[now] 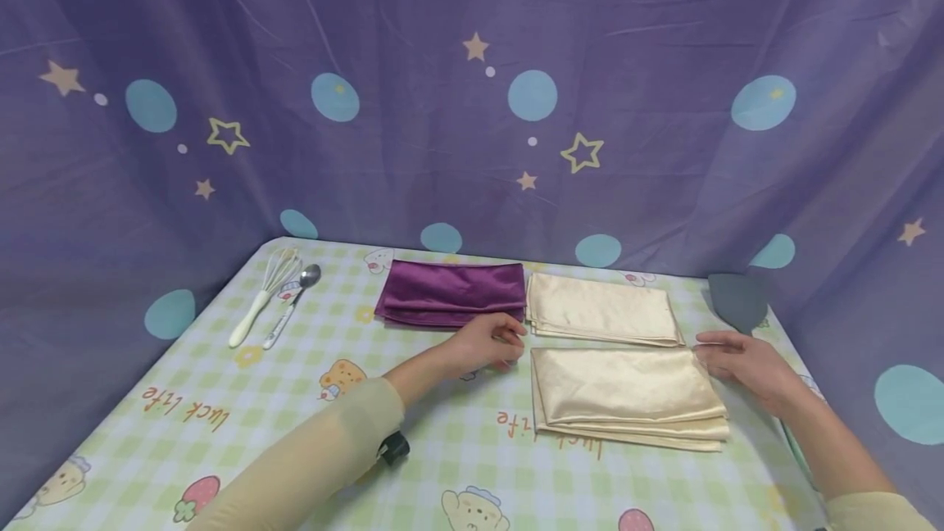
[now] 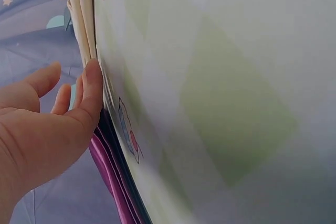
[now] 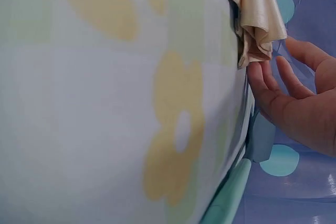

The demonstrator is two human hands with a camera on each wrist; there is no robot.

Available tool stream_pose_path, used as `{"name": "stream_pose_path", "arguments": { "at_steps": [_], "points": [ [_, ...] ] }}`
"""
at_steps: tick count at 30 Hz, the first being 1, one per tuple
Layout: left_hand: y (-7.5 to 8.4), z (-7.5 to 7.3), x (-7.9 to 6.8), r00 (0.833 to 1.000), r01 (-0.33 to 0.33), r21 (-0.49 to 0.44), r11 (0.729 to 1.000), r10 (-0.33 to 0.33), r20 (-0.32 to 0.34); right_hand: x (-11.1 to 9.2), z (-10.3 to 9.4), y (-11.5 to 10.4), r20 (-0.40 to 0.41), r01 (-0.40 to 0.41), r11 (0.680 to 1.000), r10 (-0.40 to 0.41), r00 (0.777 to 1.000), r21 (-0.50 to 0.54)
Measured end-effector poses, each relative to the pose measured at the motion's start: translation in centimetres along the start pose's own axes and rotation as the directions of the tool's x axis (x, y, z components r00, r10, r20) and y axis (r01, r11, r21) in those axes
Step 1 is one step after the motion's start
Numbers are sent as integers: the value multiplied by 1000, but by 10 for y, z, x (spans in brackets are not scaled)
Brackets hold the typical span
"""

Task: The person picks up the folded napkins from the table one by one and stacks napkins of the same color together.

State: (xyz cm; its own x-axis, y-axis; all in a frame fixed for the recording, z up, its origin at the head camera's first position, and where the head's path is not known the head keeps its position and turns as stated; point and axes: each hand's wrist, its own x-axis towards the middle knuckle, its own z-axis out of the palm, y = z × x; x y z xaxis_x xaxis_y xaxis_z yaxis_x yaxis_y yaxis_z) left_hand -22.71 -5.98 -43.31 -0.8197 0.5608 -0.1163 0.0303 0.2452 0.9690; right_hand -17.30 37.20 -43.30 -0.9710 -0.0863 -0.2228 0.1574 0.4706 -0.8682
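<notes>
A folded cream satin cloth (image 1: 627,388) lies on the table nearest the person. Behind it is a second folded cream cloth (image 1: 601,310), and left of that a folded purple cloth (image 1: 453,289). My left hand (image 1: 487,342) hovers just left of the front cream cloth, fingers loosely bent with nothing in them; in the left wrist view the hand (image 2: 58,124) is low over the tabletop. At the front cloth's far right corner is my right hand (image 1: 755,367). In the right wrist view, its fingertips (image 3: 257,72) reach the cloth's edge without a visible pinch.
A whisk (image 1: 265,293) and a spoon (image 1: 291,310) lie at the left of the table. At the right, a spatula with a dark grey head (image 1: 737,300) and a green handle (image 3: 231,190) lies partly under my right arm. A purple patterned curtain (image 1: 413,162) surrounds the table.
</notes>
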Motion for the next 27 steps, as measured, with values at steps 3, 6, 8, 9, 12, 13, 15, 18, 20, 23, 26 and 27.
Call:
{"name": "stream_pose_path", "arguments": {
  "at_steps": [3, 6, 8, 9, 12, 13, 15, 18, 20, 23, 26, 27],
  "points": [
    [-1, 3, 1, 1000, 13, -19, 1000, -13, 3, 0, 0, 2, 17, -11, 999, 11, 1000, -45],
    [-3, 6, 2, 999, 32, -33, 999, -32, -1, -1, 0, 2, 14, 9, 997, -8, 1000, -73],
    [-3, 8, 2, 999, 42, -35, 998, -43, -13, -2, 0, 1, 23, 22, 996, -20, 1000, -90],
    [-3, 9, 2, 998, 50, -39, 998, -51, -24, -2, 1, 1, 28, 29, 995, -26, 999, -97],
    [-2, 13, 3, 996, 71, -50, 996, -74, -53, -3, 1, 0, 46, 41, 992, -36, 998, -117],
    [-1, 15, 3, 995, 76, -54, 996, -79, -62, -4, 1, 0, 51, 41, 992, -35, 998, -122],
    [-1, 19, 4, 993, 83, -60, 995, -87, -75, -4, 1, 0, 54, 48, 989, -41, 998, -137],
    [-1, 24, 5, 990, 85, -65, 994, -91, -103, -3, 2, 1, 56, 60, 986, -52, 997, -155],
    [-2, 27, 6, 987, 85, -65, 994, -93, -128, -3, 3, 1, 52, 66, 985, -58, 997, -162],
    [-4, 30, 7, 984, 82, -47, 996, -88, -154, -2, 5, 2, 55, 68, 984, -59, 997, -167],
    [-6, 34, 7, 982, 76, -3, 997, -75, -174, -2, 7, 0, 47, 61, 980, -52, 998, -191],
    [-6, 34, 7, 981, 74, 18, 997, -70, -182, -2, 7, 0, 48, 63, 977, -55, 997, -202]
  ]
}}
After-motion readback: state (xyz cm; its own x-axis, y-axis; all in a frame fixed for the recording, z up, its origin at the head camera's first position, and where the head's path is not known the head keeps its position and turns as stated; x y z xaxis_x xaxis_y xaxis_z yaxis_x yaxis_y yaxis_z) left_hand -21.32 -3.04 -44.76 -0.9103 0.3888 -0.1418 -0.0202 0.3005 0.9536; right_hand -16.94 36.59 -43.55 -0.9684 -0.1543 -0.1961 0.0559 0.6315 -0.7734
